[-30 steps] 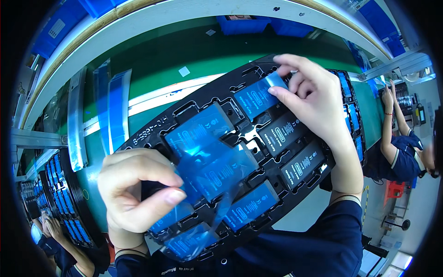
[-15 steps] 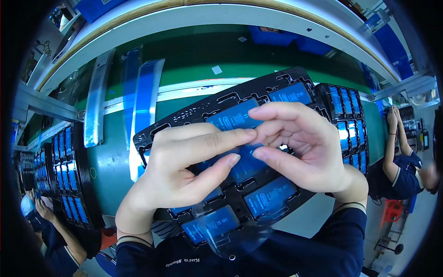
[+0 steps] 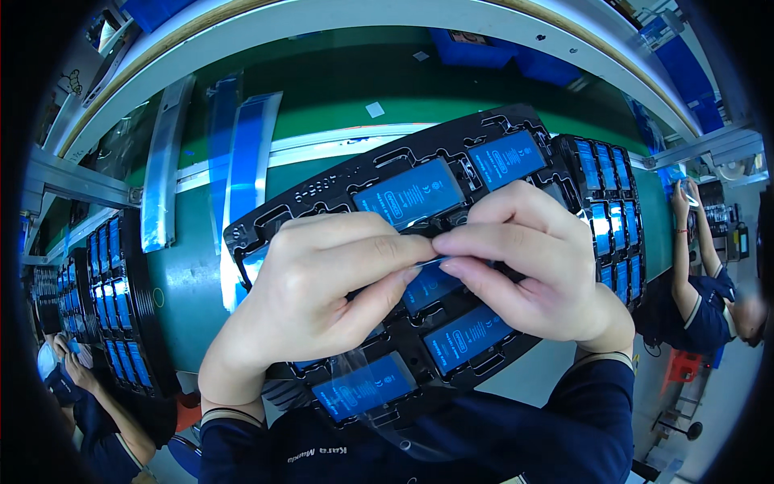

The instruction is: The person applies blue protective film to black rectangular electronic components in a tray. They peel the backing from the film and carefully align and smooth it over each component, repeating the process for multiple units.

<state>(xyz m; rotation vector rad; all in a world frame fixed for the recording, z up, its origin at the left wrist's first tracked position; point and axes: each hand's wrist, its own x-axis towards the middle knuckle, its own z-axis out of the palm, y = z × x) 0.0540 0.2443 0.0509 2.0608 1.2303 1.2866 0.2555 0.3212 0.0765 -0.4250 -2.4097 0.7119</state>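
Observation:
My left hand and my right hand meet fingertip to fingertip above a tilted black moulded tray. Both are closed in a pinch around a thin, pale-edged piece, mostly hidden by the fingers; I cannot make out what it is. Flat blue battery packs lie in the tray's pockets: one large pack just beyond my fingers, another at the far right, and one below my right hand. Over the nearest pack hangs a clear film.
Stacked black trays with blue packs stand at the left and right. Long clear-and-blue strips lie across the green bench. A white rail crosses behind. Co-workers sit at both sides.
My right hand's fingers have come together into a pinch against my left fingertips. The tray shows slightly higher and further left in the view.

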